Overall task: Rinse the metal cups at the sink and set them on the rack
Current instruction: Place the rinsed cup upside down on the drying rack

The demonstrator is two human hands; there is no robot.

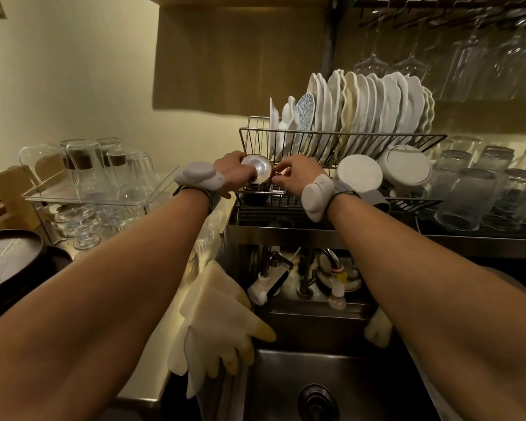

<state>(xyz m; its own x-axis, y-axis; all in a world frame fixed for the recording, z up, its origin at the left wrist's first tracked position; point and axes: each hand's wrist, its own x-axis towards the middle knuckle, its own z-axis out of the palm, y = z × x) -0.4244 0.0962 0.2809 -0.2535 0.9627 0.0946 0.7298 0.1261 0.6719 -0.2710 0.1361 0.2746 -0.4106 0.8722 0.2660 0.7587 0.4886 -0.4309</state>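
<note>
My left hand grips the shiny round metal cup upside down at the wire dish rack's left end. My right hand pinches its rim; I should seat it level before letting go.

No text, label, brand, number or sign can be read here. The blue-patterned plate standing in the rack bears only a decorative pattern, with no letters to be made out. The grey wristbands show small marks, too small to read.
</note>
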